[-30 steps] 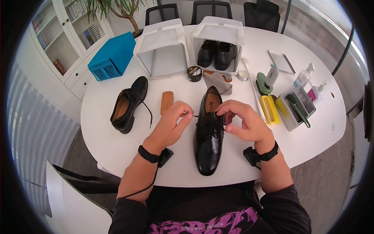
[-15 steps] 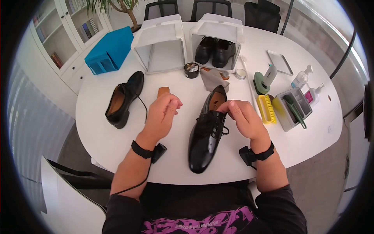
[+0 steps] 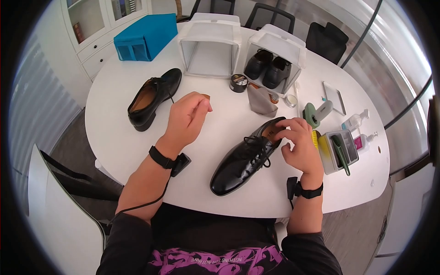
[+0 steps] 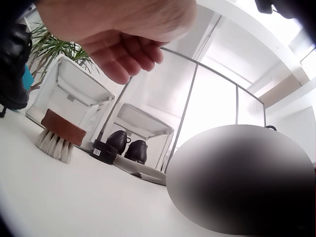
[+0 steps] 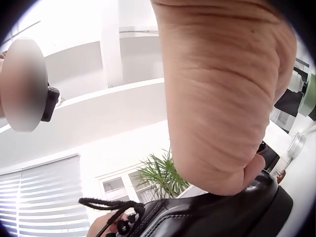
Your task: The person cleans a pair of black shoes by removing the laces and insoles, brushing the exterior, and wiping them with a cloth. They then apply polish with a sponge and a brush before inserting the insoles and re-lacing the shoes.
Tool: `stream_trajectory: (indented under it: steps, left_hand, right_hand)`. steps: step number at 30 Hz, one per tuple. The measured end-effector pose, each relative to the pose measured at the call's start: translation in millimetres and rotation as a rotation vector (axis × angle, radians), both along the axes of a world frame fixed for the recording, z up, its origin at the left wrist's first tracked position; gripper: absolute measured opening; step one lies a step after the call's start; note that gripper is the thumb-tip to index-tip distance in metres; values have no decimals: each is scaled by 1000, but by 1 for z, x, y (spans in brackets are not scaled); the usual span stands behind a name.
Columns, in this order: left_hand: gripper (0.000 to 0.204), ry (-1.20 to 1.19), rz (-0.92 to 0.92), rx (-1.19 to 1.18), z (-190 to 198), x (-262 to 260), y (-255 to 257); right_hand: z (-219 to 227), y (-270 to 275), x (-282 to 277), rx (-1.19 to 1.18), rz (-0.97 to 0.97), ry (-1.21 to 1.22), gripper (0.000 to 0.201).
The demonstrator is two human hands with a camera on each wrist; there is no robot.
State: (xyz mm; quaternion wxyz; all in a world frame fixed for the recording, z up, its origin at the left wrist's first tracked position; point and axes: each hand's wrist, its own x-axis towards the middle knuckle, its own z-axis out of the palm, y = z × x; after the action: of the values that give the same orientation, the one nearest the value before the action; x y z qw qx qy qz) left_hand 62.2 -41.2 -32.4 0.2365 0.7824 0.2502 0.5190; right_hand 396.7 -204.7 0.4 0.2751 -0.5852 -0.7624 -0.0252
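A black leather dress shoe [image 3: 233, 168] lies aslant near the table's front, toe toward the person, its laces [image 3: 257, 147] tied in a bow. At its heel end, the right hand [image 3: 300, 143] grips the collar with curled fingers; the right wrist view has that palm close over the shoe. The left hand [image 3: 187, 118] hovers above the table with loosely curled fingers and nothing in it. Just beyond it is a wooden brush [image 4: 64, 127] with pale bristles, mostly hidden in the head view. Farther left sits the matching shoe [image 3: 170, 85], a lace trailing.
Behind stand a blue box [image 3: 149, 36], an open white shoe box [image 3: 210, 66] and another holding black shoes [image 3: 277, 73]. A black tin [image 3: 238, 83] and grey cloth [image 3: 262, 103] lie before them. On the right are a grey caddy [image 3: 337, 162], pump bottles [image 3: 355, 120] and a green brush [image 3: 310, 115].
Both hands have left the laces, now in a bow. The right hand moved to the heel, and the shoe has turned with its heel to the right. The left hand drew away leftward; the view has shifted.
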Motion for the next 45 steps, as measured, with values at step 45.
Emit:
stream_trajectory:
  steps: [45]
  left_hand:
    - [21, -58, 110, 44, -7, -11, 17]
  right_hand:
    - [2, -10, 26, -247, -65, 233, 41]
